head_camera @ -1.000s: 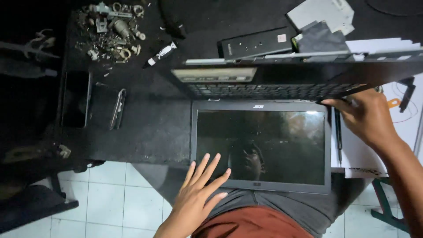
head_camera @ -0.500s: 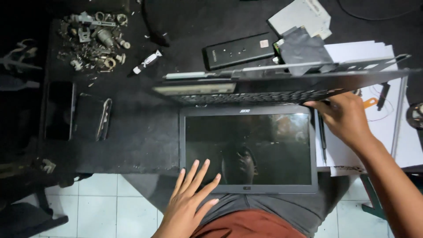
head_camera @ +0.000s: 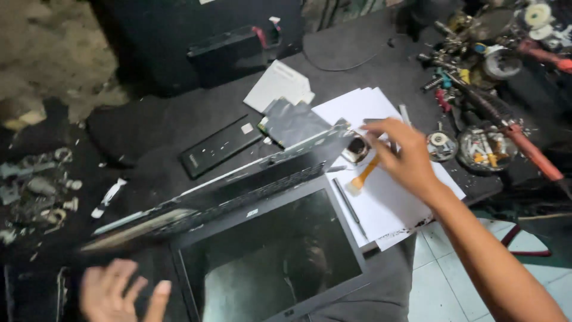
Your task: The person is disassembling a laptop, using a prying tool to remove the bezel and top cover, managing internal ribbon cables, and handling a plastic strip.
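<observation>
Left hand at bottom edge, blurred and cut off by frame; fingers spread, flat beside the laptop, gripping nothing. One laptop, opened flat: dark screen nearest, lower corner out of frame, glare hides any detail. Keyboard half seen edge-on and motion-blurred, keys unreadable.

Right hand open, fingers loosely curled, over the far right corner of the keyboard half; cannot tell if it touches. Just under it: one orange ribbon cable, one small round part, partly hidden. One pen on a stack of white paper; sheet count unclear.

Farther on the tabletop: one flat black battery pack, one dark foil piece, one white card. Two round tins. Right tool heap and left screw pile: too cluttered to count.
</observation>
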